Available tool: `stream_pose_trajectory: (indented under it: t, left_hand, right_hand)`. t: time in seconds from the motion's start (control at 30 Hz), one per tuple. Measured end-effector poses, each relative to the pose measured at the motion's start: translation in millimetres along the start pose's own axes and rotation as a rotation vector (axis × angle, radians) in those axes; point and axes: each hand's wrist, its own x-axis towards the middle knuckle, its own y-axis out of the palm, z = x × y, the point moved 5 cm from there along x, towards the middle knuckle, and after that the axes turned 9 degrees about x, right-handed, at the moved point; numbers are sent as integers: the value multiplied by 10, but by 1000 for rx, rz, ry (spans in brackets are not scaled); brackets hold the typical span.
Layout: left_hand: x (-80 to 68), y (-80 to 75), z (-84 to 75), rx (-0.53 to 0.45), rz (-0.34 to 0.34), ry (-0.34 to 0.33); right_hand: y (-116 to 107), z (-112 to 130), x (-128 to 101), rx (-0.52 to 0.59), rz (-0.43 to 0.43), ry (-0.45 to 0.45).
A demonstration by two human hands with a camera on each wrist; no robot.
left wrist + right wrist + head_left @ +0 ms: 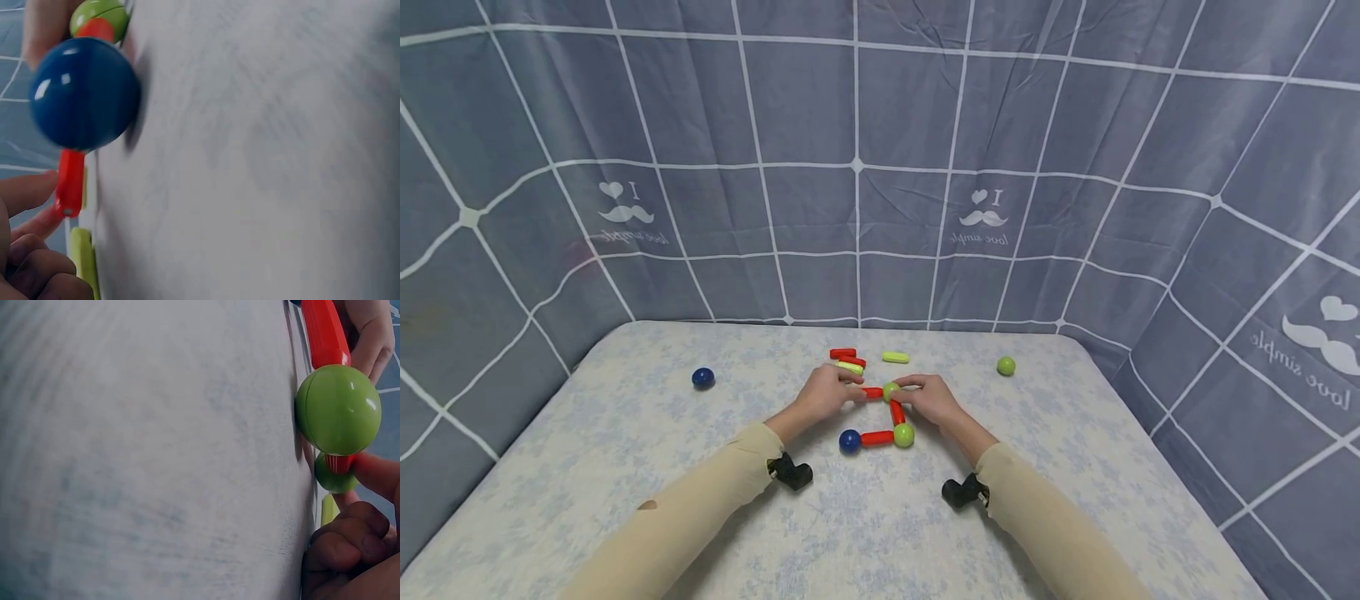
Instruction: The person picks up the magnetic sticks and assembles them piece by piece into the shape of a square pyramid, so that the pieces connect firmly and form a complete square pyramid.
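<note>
A small frame of magnetic pieces lies mid-table: a blue ball [849, 441], a red stick [877, 437], a green ball [904, 434], a second red stick [897, 412] and an upper green ball [891, 390]. My left hand [853, 390] pinches a third red stick [872, 392] that points at the upper green ball. My right hand [904, 387] pinches that ball from the right. In the left wrist view the blue ball [84, 94] looms close, with a red stick [70, 181] between my fingertips [25, 190]. The right wrist view shows the near green ball [337, 409] and my fingertip [375, 475] on the far green ball [334, 478].
Loose pieces lie behind the hands: two red sticks [843, 353], a yellow-green stick [850, 367] and another [895, 357]. A blue ball [702, 377] sits far left, a green ball [1006, 365] far right. Grey checked cloth [857, 167] walls the pale table [625, 467].
</note>
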Motion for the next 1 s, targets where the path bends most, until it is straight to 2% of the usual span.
stream_pose_trajectory:
  t: [0.2,0.4,0.57,0.8,1.0]
  left_hand:
    - [-208,-314,223,-29,-81,-43]
    - [-470,-733,498,16,-177,-82]
    - [-621,-1041,732,-15,-241,-101]
    - [-751,-1347,1080,-72,-308,-151]
    - [-860,-1519,1325,-84,-361,-209]
  right_hand:
    - [6,-22,7,15,4,26]
    - [-7,-12,8,11,2,17]
    - [-10,-7,-13,7,0,26]
    - [-22,-14,-5,13,-1,21]
    - [-12,-13,-2,10,5,14]
